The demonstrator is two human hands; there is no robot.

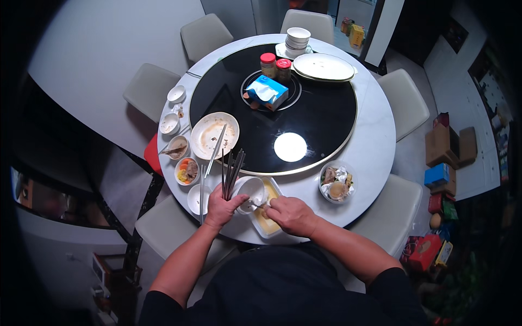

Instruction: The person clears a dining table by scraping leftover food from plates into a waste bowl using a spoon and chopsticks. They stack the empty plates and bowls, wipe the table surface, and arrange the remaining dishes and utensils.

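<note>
My left hand grips a bundle of dark chopsticks and a white bowl, its thumb over the rim. The bowl is tilted towards my right hand. My right fingers pinch a small pale item at the bowl's mouth; I cannot tell whether it is a tissue or a spoon. Under both hands lies a rectangular plastic container with yellowish contents, partly hidden. Left of my left hand stands another white bowl with metal chopsticks across it.
A soiled oval dish with chopsticks overhangs the black turntable. Several used bowls line the left edge. A clear tub of scraps stands right. Tissue box, jars, stacked bowls and oval plates are farther back.
</note>
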